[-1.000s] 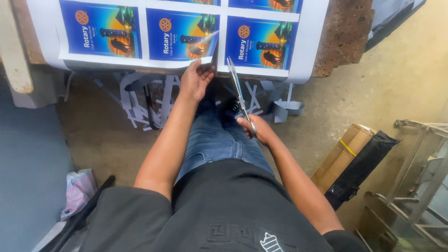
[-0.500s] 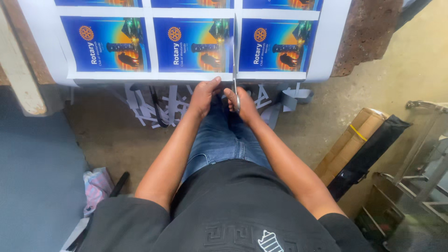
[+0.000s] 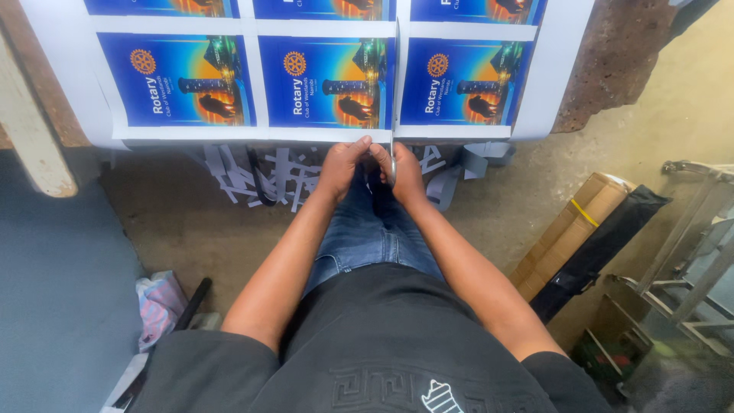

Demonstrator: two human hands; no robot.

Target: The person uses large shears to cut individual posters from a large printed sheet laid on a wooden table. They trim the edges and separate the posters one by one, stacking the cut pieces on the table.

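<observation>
sheet: big white printed sheet [image 3: 61, 69] with blue posters, hanging over near edge of bench, lower edge just above both hands
floor: bare concrete [image 3: 176, 229] below, open left; cardboard roll [image 3: 569, 233] and black bag [image 3: 604, 245] well right
scraps: paper strips [image 3: 283, 172] piled under sheet edge, behind hands
left hand [image 3: 342, 164]: pinching sheet's lower edge, fingers closed on it
right hand [image 3: 405, 172]: clenched on scissors [image 3: 393, 115], blades up in white gap between posters
</observation>
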